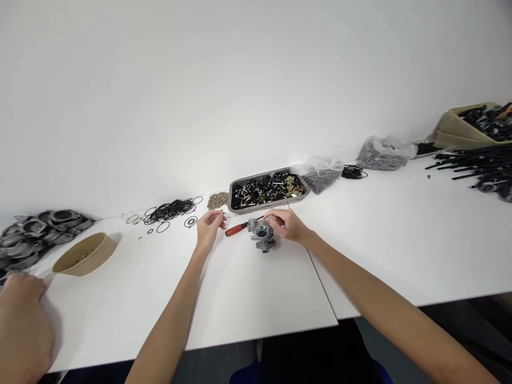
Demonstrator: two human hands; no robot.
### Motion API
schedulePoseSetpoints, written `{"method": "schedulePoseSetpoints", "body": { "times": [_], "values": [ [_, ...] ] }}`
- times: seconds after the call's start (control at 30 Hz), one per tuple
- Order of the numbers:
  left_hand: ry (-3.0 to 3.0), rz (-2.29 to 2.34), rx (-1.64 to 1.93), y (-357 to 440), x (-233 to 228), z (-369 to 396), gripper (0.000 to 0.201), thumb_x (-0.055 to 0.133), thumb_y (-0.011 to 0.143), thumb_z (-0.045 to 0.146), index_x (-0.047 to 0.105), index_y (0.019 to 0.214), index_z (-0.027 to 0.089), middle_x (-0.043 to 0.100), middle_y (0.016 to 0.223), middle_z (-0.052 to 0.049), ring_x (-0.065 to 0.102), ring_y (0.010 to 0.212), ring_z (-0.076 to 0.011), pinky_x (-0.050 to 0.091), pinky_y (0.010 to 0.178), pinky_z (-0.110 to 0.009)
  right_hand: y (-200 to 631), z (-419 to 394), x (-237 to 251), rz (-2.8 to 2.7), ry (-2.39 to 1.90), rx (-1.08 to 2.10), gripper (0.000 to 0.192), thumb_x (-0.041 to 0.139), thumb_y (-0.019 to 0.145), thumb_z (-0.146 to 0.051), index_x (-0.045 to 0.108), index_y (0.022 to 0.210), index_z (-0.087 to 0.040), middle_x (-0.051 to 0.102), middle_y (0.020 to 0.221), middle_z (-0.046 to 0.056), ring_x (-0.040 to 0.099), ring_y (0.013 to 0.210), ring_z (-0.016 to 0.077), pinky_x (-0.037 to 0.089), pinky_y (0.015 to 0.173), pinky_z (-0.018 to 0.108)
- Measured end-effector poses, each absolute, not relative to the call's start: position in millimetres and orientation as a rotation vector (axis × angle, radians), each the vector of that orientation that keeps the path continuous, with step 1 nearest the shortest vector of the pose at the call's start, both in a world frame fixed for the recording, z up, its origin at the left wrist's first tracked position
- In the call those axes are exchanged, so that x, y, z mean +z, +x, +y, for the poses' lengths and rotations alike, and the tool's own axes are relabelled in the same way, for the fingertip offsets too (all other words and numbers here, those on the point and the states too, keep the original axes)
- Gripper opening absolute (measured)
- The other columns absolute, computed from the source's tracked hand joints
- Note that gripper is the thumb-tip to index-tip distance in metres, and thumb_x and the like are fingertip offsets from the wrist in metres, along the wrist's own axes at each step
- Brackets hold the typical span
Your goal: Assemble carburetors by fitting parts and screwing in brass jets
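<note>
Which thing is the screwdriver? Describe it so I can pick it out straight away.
Find the metal tray of black parts at the white table's far edge. Just in front, between the left hand and right hand, lies the screwdriver: the only red-handled item there.

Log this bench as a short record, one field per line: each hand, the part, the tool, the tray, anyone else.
left hand: fingers pinched on something too small to tell
right hand: on the carburetor
screwdriver: red handle, lying left of carburetor
tray: behind, full of small black parts
O-rings: black heap, far left of tray
other person's hand: lower left, near paper bowl
</note>
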State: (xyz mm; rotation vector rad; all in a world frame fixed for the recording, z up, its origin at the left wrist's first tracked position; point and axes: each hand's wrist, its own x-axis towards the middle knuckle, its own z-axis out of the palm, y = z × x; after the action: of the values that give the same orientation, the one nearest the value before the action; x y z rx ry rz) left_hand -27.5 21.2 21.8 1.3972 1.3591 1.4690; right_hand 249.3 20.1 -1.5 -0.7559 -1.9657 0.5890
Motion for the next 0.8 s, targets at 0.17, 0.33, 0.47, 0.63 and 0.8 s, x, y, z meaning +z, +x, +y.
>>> {"method": "schedulePoseSetpoints", "body": {
  "times": [0.17,0.33,0.47,0.63,0.8],
  "values": [
    [1.734,1.558,1.34,-14,20,30,0.019,0.065,0.073,0.031,0.067,0.086,0.018,0.065,0.077,-0.003,0.057,0.066,-0.0142,0.047,0.063,-0.028,259,36,-12,-1.788,-0.882,0.614,0.025,0.048,0.091,-0.033,0.065,0.081,-0.017,0.038,0.052,-0.005,0.034,0.05,0.0114,0.026,0.051,0.025],
    [2.032,1.648,1.201,-6,37,59,0.017,0.059,0.073,0.023,0.067,0.087,0.019,0.065,0.085,-0.005,0.056,0.072,-0.0162,0.046,0.07,-0.031,261,41,-15,-1.708,-0.901,0.642,0.025,0.047,0.089,-0.03,0.066,0.078,-0.017,0.036,0.051,-0.005,0.032,0.049,0.0109,0.024,0.05,0.024],
    [2.12,1.618,1.026,2,45,87,0.014,0.061,0.066,0.014,0.068,0.076,0.019,0.066,0.08,-0.005,0.057,0.074,-0.0181,0.045,0.075,-0.033,261,41,-13,-1.66,-0.909,0.658,0.025,0.048,0.087,-0.029,0.067,0.076,-0.016,0.037,0.051,-0.005,0.032,0.049,0.0108,0.023,0.05,0.024],
    [2.173,1.603,0.819,13,45,107,0.014,0.062,0.059,0.008,0.066,0.065,0.02,0.066,0.07,-0.003,0.057,0.069,-0.0179,0.044,0.072,-0.032,263,43,-13,-1.618,-0.914,0.672,0.025,0.049,0.086,-0.028,0.068,0.077,-0.015,0.044,0.054,-0.003,0.033,0.05,0.0103,0.023,0.05,0.024],
    [2.162,1.606,0.757,17,47,111,0.017,0.065,0.059,0.009,0.067,0.072,0.02,0.062,0.061,0.0,0.055,0.06,-0.0156,0.043,0.064,-0.029,263,45,-14,-1.588,-0.903,0.701,0.025,0.05,0.085,-0.027,0.068,0.075,-0.015,0.048,0.056,-0.003,0.035,0.051,0.0099,0.024,0.051,0.024]
  ]
}}
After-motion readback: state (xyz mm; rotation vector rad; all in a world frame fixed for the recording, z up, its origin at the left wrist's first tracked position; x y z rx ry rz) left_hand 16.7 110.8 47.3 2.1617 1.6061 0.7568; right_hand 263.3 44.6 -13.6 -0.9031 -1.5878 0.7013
